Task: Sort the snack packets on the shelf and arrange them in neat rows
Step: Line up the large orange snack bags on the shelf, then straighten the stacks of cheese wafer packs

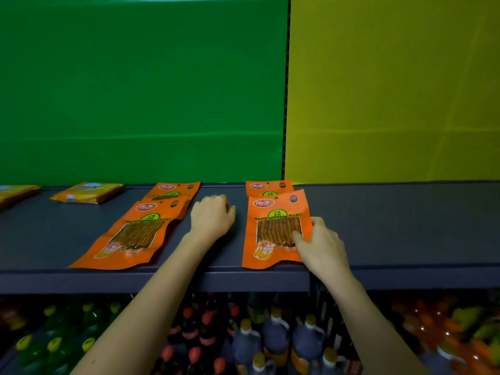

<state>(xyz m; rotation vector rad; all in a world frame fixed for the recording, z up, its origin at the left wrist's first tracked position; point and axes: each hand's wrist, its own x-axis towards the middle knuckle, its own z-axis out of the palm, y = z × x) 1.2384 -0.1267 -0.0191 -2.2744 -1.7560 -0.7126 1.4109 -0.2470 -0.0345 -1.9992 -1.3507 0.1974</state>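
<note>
Glossy orange packet [273, 234], flat, rectangular, clear window: front edge of matte grey shelf [405, 226]. Right hand [322, 247] pinches its 3 o'clock edge. Twin packet [267, 187] overlapped at 12 o'clock. Left hand [212, 217], loosely curled, rests at 9 o'clock.

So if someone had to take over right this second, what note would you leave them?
Left hand: rests on the shelf between the two orange pairs, holding nothing.
Right hand: holds the front right orange packet by its right edge, thumb on top.
Packets: that one overlaps the back right orange packet. The front left orange packet overlaps the back left orange packet. A yellow packet lies far left.
Done: orange packets sit in two columns.
Left: both pairs look skewed and probably need squaring up.
</note>
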